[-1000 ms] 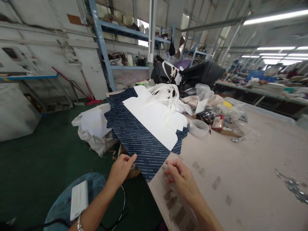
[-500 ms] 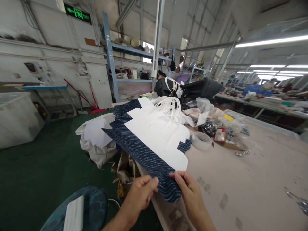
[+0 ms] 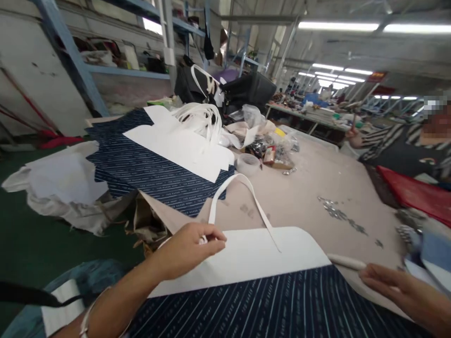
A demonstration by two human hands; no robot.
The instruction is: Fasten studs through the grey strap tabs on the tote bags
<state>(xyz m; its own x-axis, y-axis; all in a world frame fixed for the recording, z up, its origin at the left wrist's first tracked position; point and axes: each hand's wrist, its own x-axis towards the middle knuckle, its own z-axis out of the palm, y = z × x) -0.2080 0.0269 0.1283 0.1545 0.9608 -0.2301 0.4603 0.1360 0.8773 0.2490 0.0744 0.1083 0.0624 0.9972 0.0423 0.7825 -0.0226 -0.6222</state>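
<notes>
The left hand (image 3: 195, 246) pinched a white strap (image 3: 243, 177), which arched over the white panel (image 3: 268, 244) of a navy striped piece (image 3: 246, 305) at the near edge of the surface (image 3: 303, 202). The right hand (image 3: 401, 291) was at that piece's right side, beside a pale strip (image 3: 347, 261) (whether it gripped anything, I could not tell). More navy pieces (image 3: 151, 183) overhung the left edge, with a bundle of white straps (image 3: 204, 117) on top.
</notes>
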